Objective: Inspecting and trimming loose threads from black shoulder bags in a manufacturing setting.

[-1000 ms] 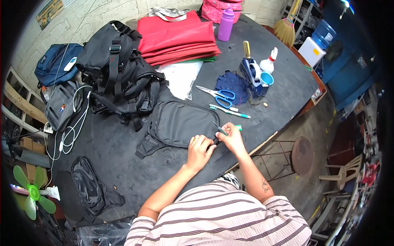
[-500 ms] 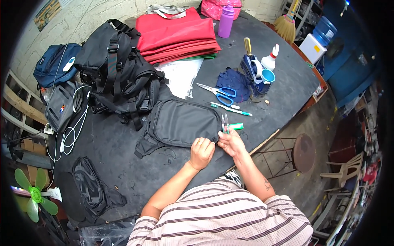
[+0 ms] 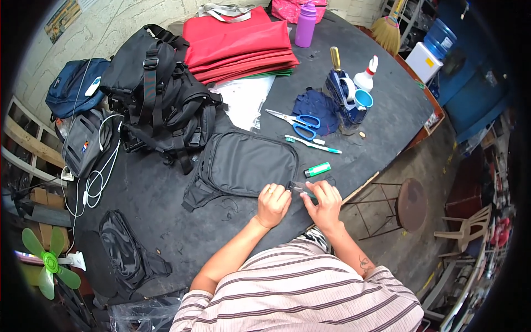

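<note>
left hand (image 3: 273, 203): grip pinching black waist bag (image 3: 249, 164) edge | right hand (image 3: 324, 199): grip holding small pliers (image 3: 300, 188) | green lighter (image 3: 317, 169) nearby on desk (image 3: 166, 221)

Your left hand (image 3: 273, 203) covers the near corner of the black pouch (image 3: 246, 165), and what your right hand (image 3: 324, 200) pinches there is too small to make out, with its fingers (image 3: 310, 196) curled over it. Your torso hides the bench (image 3: 166, 221) edge nearest you. The pink bag (image 3: 287, 8) is cut off by the top edge.
</note>
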{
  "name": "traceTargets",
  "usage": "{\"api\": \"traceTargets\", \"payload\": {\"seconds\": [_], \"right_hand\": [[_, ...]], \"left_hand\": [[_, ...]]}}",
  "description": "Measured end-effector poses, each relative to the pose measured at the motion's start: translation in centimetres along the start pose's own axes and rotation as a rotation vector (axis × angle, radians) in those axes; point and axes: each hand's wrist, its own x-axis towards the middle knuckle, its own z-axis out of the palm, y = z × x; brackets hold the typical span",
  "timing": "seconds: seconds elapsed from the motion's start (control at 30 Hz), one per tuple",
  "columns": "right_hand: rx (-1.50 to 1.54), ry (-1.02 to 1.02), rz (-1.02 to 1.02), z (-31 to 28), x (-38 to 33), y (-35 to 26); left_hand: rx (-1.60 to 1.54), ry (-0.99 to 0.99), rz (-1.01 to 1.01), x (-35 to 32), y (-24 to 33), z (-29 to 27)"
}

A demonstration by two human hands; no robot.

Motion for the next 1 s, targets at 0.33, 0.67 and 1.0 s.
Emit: {"api": "traceTargets", "payload": {"seconds": [0.33,0.67,1.0], "right_hand": [[0.623,0.079,0.489,2.5,-0.1,2.7],[1.092,-0.024,0.761,4.9,2.3,1.2],[0.851,-0.08,0.634,4.5,0.5,2.2]], "left_hand": [[-0.078,0.046,-0.164,1.4,1.3,-1.3],[-0.18,-0.089,-0.473,3.4,0.5,-1.2],[-0.372,0.198,-0.692,3.4,-2.9,-2.1]]}}
